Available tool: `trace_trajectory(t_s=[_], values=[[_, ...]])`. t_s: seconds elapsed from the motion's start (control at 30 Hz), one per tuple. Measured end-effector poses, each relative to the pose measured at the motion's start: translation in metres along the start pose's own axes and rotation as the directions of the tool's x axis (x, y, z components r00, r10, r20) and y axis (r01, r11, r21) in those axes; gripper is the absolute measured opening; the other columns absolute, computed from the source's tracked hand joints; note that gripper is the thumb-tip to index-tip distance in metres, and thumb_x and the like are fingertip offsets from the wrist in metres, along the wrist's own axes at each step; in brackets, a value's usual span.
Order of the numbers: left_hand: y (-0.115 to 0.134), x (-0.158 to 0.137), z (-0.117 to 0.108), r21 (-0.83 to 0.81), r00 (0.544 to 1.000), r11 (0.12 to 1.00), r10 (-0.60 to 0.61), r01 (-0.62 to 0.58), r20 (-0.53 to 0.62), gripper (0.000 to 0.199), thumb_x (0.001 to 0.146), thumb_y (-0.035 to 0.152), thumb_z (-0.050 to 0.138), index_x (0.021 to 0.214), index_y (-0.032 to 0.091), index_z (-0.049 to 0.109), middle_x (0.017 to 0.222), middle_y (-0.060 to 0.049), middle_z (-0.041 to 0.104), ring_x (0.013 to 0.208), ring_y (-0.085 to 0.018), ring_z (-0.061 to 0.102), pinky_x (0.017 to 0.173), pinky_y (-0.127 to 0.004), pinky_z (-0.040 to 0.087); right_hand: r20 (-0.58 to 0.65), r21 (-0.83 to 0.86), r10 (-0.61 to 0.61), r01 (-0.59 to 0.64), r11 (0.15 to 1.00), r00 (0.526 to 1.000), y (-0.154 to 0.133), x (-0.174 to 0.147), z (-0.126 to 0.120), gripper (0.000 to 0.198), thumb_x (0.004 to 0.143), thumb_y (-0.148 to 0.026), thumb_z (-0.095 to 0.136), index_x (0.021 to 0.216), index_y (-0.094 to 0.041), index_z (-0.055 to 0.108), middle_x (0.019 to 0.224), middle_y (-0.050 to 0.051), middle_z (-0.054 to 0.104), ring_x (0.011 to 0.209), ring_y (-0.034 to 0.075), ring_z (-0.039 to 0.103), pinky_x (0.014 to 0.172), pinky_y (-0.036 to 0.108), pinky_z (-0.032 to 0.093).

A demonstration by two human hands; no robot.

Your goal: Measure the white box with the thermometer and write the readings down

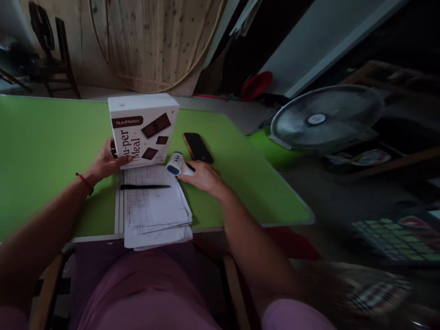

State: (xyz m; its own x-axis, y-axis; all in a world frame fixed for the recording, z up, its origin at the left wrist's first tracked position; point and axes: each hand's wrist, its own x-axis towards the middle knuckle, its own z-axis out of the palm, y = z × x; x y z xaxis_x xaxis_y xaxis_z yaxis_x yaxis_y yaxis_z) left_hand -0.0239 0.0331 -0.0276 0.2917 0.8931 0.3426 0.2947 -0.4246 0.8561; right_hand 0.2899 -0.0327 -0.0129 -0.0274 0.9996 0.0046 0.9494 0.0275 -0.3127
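Note:
My left hand [108,161] grips the lower left edge of a white box [137,103], its thumb on the printed front and the other fingers mostly hidden behind. The box stands upright and reads "NutriMotion Su-per Meal", with brown squares pictured on it. In my right hand [204,176] is a white and blue infrared thermometer [177,165], held by its handle just right of the box. A stack of written paper sheets [161,206] lies in front of the box, and a black pen [146,186] rests across it.
A dark smartphone [198,147] lies on the green table [237,137] beyond my right hand. The papers overhang the table's near edge. Off to the right stands a large fan [316,119]. A wooden chair [57,55] is behind the table, near a round wooden board [154,41].

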Motion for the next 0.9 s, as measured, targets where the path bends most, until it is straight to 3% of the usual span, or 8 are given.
trace_trajectory(t_s=[0.23,0.37,0.47,0.57,0.67,0.73,0.8,0.9], values=[[-0.009,0.003,0.0,0.128,0.998,0.99,0.061,-0.064,0.032,0.061,0.074,0.041,0.083,0.12,0.018,0.05,0.12,-0.014,0.064,0.116,-0.036,0.063,0.093,-0.053,0.059,-0.124,-0.127,-0.116,0.1,0.987,0.986,0.004,-0.002,0.01,0.033,0.079,-0.033,0.074,0.106,-0.015,0.072,0.105,0.016,0.071,0.098,0.031,0.067,0.081,0.04,0.053],[-0.012,0.006,0.0,0.145,0.991,0.983,0.098,-0.111,0.093,0.06,0.078,0.045,0.078,0.124,0.02,0.049,0.12,-0.013,0.064,0.117,-0.036,0.061,0.095,-0.055,0.057,-0.255,-0.078,-0.323,0.314,0.946,0.911,-0.014,-0.011,0.001,0.026,0.085,-0.028,0.068,0.109,-0.019,0.073,0.106,0.013,0.07,0.102,0.029,0.065,0.09,0.043,0.052],[-0.008,0.004,0.0,0.164,0.989,0.978,0.114,-0.129,0.1,0.074,0.075,0.052,0.08,0.131,0.02,0.044,0.126,-0.015,0.06,0.122,-0.038,0.057,0.101,-0.057,0.051,-0.065,0.066,-0.533,0.537,0.841,0.844,-0.036,-0.011,-0.001,0.012,0.086,-0.025,0.067,0.094,-0.024,0.076,0.09,0.006,0.071,0.084,0.021,0.064,0.078,0.034,0.05],[0.006,-0.001,-0.001,0.27,0.979,0.946,0.199,-0.181,-0.038,0.088,0.072,0.059,0.082,0.137,0.019,0.037,0.133,-0.019,0.049,0.127,-0.041,0.049,0.104,-0.059,0.046,0.13,0.126,-0.611,0.598,0.792,0.781,-0.052,-0.006,0.001,0.005,0.077,-0.019,0.073,0.076,-0.023,0.074,0.078,0.004,0.069,0.071,0.018,0.058,0.066,0.031,0.042],[0.027,-0.01,0.0,0.358,0.892,0.894,0.371,-0.268,-0.26,0.065,0.086,0.059,0.067,0.132,0.023,0.038,0.129,-0.016,0.048,0.119,-0.034,0.053,0.095,-0.052,0.05,0.195,0.196,-0.636,0.606,0.771,0.747,-0.052,-0.001,0.001,0.012,0.074,-0.013,0.067,0.066,-0.022,0.07,0.071,0.001,0.066,0.064,0.014,0.054,0.062,0.029,0.036],[0.039,-0.016,0.003,0.386,0.861,0.88,0.405,-0.277,-0.306,0.045,0.095,0.053,0.059,0.125,0.025,0.043,0.116,-0.011,0.053,0.108,-0.028,0.057,0.089,-0.047,0.051,0.126,0.311,-0.628,0.571,0.76,0.768,-0.045,0.0,0.0,0.008,0.073,-0.015,0.066,0.068,-0.022,0.068,0.067,-0.001,0.063,0.061,0.012,0.051,0.062,0.028,0.037],[0.049,-0.021,0.008,0.394,0.875,0.872,0.409,-0.291,-0.259,0.025,0.1,0.044,0.053,0.114,0.025,0.049,0.096,-0.005,0.056,0.091,-0.022,0.06,0.079,-0.039,0.051,-0.023,0.44,-0.545,0.498,0.747,0.838,-0.037,0.0,0.001,0.001,0.072,-0.021,0.066,0.071,-0.022,0.065,0.063,-0.004,0.059,0.058,0.011,0.05,0.06,0.028,0.039],[0.059,-0.027,0.018,0.433,0.92,0.829,0.391,-0.353,0.002,0.015,0.1,0.031,0.051,0.093,0.02,0.057,0.078,-0.002,0.06,0.067,-0.015,0.058,0.063,-0.031,0.048,-0.308,0.607,-0.274,0.41,0.681,0.911,-0.034,0.001,0.009,0.011,0.072,-0.031,0.066,0.072,-0.023,0.058,0.061,-0.005,0.056,0.056,0.011,0.049,0.056,0.028,0.041]])
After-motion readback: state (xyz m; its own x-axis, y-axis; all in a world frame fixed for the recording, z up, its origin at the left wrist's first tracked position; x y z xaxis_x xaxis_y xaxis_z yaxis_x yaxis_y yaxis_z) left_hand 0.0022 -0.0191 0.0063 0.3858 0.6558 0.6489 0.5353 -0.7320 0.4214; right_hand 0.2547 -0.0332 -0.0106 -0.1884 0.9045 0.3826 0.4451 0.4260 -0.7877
